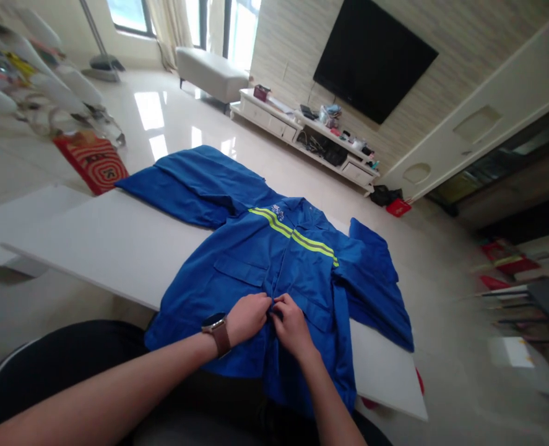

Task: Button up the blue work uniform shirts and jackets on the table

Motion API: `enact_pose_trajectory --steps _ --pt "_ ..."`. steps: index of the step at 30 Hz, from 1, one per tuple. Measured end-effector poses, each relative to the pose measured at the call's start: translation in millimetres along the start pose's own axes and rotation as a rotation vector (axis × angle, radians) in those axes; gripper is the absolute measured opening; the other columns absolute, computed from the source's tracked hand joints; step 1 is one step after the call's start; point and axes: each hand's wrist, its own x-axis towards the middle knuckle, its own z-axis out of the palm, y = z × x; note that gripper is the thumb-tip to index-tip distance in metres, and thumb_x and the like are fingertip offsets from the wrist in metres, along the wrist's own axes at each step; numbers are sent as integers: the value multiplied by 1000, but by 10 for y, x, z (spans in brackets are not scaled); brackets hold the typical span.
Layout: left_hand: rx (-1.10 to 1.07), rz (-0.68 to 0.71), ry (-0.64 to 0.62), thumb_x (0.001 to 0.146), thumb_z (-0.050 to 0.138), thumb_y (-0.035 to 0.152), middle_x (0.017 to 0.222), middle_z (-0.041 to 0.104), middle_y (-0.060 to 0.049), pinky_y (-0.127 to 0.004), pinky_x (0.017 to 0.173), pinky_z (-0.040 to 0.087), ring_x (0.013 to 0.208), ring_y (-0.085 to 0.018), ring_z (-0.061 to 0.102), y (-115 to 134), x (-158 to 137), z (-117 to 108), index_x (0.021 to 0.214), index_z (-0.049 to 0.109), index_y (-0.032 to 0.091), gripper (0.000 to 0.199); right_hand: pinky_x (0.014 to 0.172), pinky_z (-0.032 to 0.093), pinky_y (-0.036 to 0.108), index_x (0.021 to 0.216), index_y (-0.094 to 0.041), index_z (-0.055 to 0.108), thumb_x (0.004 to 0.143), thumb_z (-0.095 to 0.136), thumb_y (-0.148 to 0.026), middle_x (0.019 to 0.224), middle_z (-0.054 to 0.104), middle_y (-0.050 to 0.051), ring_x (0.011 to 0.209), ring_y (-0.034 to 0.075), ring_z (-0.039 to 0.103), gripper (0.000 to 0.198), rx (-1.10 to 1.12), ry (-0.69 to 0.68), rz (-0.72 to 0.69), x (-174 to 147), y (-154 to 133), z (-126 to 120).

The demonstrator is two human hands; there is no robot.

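Note:
A blue work jacket (241, 248) with a yellow-and-grey reflective stripe (314, 243) across the chest lies spread front side up, its collar pointing away from me. Its sleeves stretch out to both sides, and the lower hem hangs over the near edge of the white table (111, 241). My left hand (250, 317), with a watch on the wrist, is closed on the front opening below the chest. Right beside it, my right hand (291, 325) pinches the facing edge of the same opening. The fingertips nearly meet; whatever small part lies between them is hidden.
A red patterned bag (93, 162) stands on the floor beyond the table's left side. Farther back are a grey bench (213, 71), a white TV cabinet (265, 121) with clutter on it, and a wall-mounted television (371, 56). My legs are under the near table edge.

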Motion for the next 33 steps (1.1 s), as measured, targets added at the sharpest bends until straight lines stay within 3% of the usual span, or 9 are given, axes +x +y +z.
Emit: enact_pose_trajectory --steps 15,27,33 --pt "37 -9 -55 90 46 9 104 70 -13 -34 79 51 92 -25 69 60 -19 -90 102 68 15 26 94 50 34 91 -20 68 91 58 -16 111 62 8 103 20 62 11 -3 -27 -5 -2 19 -3" --pt "-17 6 -43 90 50 13 103 73 -9 -32 84 49 98 -24 68 23 27 -146 102 70 18 24 87 48 29 86 -21 68 87 59 -12 113 65 4 98 17 64 13 95 51 51 9 71 -24" --pt "-127 -20 -3 84 55 13 91 75 -7 -30 77 47 86 -22 68 -14 86 -119 93 73 19 21 79 46 31 88 -23 72 91 63 -19 107 70 2 91 18 64 11 -95 123 138 -20 -41 -31"
